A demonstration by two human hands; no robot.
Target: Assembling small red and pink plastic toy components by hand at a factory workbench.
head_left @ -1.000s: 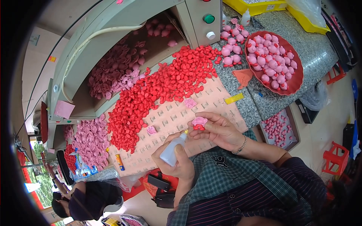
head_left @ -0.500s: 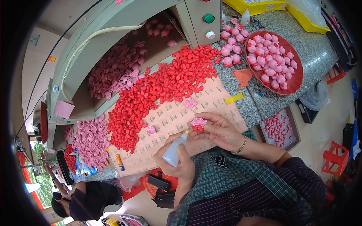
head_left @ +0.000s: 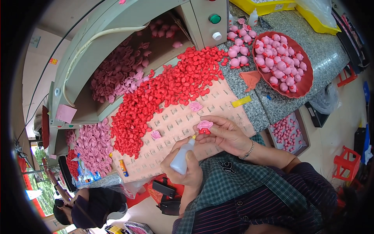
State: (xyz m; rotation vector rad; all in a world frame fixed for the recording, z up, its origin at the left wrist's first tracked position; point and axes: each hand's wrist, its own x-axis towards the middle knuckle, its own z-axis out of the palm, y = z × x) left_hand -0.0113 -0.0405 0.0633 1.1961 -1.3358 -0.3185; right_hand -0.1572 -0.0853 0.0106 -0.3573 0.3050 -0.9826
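My left hand (head_left: 186,167) is closed round a small translucent squeeze bottle (head_left: 180,160), tilted with its yellow-tipped nozzle up. The tip is beside a small pink-and-red figure piece (head_left: 204,126), pink on top and red below. My right hand (head_left: 230,136) pinches that piece between thumb and fingers. Whether the nozzle touches it, I cannot tell. Beneath my hands lies a pale pink belt (head_left: 171,132) with rows of slits. Two loose pink pieces rest on it, one pink piece (head_left: 196,106) beyond my right hand and another pink piece (head_left: 156,135) to the left.
A heap of red parts (head_left: 167,85) covers the belt's far side, before a grey machine hood (head_left: 105,27). Pink parts (head_left: 93,146) pile up at left. A red bowl (head_left: 307,78) of pink-and-red pieces stands on the granite worktop (head_left: 323,52). Another person (head_left: 95,204) works at lower left.
My left hand and the bottle have shifted slightly to the right. The figure piece and my right hand are nearly where they were.
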